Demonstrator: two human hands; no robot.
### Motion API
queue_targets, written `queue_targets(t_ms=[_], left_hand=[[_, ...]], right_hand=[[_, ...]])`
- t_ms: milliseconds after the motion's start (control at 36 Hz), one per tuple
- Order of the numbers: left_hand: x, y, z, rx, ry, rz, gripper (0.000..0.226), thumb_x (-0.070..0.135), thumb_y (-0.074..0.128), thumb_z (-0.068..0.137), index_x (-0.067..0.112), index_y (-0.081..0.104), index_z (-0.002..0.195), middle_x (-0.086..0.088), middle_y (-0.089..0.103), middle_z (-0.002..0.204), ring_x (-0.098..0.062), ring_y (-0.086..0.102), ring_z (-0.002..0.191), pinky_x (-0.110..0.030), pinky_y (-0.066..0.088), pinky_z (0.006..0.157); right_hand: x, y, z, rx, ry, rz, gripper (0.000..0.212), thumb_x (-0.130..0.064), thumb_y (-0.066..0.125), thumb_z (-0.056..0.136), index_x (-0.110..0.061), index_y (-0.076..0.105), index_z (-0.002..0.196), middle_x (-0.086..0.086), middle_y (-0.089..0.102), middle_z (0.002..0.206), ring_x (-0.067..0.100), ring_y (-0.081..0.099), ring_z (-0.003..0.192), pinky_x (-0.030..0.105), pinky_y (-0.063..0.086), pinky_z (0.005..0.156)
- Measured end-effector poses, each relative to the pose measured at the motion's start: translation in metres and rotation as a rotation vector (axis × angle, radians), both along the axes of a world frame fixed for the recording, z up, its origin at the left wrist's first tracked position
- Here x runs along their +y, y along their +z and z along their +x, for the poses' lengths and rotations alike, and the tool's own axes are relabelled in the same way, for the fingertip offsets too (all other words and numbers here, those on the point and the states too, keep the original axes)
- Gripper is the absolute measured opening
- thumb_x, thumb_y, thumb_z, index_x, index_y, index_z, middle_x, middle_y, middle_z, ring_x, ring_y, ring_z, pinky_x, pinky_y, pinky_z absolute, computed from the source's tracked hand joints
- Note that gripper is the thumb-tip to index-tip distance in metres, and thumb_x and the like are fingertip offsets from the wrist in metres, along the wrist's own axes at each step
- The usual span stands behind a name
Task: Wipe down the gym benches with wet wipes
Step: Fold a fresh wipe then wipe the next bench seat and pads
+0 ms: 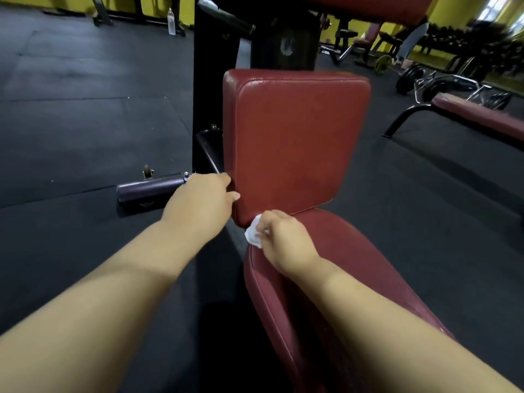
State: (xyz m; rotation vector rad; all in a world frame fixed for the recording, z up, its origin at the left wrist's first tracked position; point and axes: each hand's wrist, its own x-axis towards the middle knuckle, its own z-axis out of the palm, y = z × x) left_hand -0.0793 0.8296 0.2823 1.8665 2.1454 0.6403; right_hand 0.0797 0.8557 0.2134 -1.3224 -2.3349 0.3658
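Across the middle stands the red bench [354, 273], its back pad [300, 131] upright; at the pad's nine o'clock edge the left hand [198, 202] grips, fingers [219, 180] curled round it; the right hand [283, 239] pinches a white wet wipe [253, 234] against the pad's seven o'clock corner.

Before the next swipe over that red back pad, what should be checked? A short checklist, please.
1. Wipe in hand: right hand pinches the white wipe: ok.
2. Wipe on target: it touches the lower left corner of the back pad: ok.
3. Pad steadied: left hand grips its left edge: ok.
4. Wipe wet enough: cannot tell.
5. Rest of the back pad already wiped: cannot tell.
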Motion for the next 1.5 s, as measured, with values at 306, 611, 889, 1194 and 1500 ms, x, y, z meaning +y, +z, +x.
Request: queue_targets(t_ms=[306,611,889,1194,1500], left_hand=[[-0.009,0.055,-0.021,0.236,-0.193,-0.148,0.019,0.03,0.052,0.094,0.02,0.067,0.1,-0.004,0.066,0.099,-0.025,0.061,0.089,-0.033,0.05,0.077],[-0.002,0.139,-0.021,0.301,-0.232,-0.234,0.024,0.045,0.052,0.091,0.025,0.064,0.098,-0.001,0.061,0.097,-0.023,0.06,0.089,-0.038,0.053,0.079],[-0.018,0.249,-0.026,0.31,-0.265,-0.365,0.025,0.043,0.049,0.092,0.022,0.062,0.097,0.0,0.063,0.095,-0.025,0.061,0.087,-0.034,0.051,0.075],[-0.06,0.369,-0.04,0.199,-0.18,-0.552,0.027,0.043,0.046,0.094,0.023,0.062,0.101,0.003,0.064,0.101,-0.021,0.062,0.088,-0.036,0.053,0.081],[-0.068,0.427,-0.085,0.161,-0.071,-0.556,0.029,0.044,0.045,0.095,0.022,0.062,0.104,0.002,0.064,0.102,-0.018,0.06,0.09,-0.033,0.051,0.079]], right_hand=[[0.02,0.083,0.03,-0.314,-0.132,-0.179,0.019,-0.035,0.054,0.089,-0.02,0.045,0.095,0.005,0.05,0.101,0.033,0.055,0.093,0.042,0.047,0.083],[0.041,0.186,0.039,-0.357,-0.168,-0.13,0.012,-0.024,0.053,0.086,-0.02,0.053,0.098,0.004,0.045,0.091,0.032,0.055,0.084,0.031,0.043,0.066],[0.028,0.287,0.038,-0.273,-0.191,-0.124,0.014,-0.033,0.057,0.091,-0.022,0.063,0.1,-0.005,0.043,0.094,0.022,0.056,0.083,0.026,0.043,0.07],[-0.01,0.41,0.04,-0.192,-0.2,-0.249,0.015,-0.006,0.062,0.084,-0.017,0.067,0.094,0.0,0.043,0.097,0.023,0.058,0.082,0.03,0.052,0.075],[-0.012,0.468,-0.012,-0.051,-0.19,-0.289,0.023,-0.028,0.058,0.092,-0.014,0.064,0.109,-0.003,0.039,0.109,0.018,0.054,0.089,0.028,0.047,0.08]])
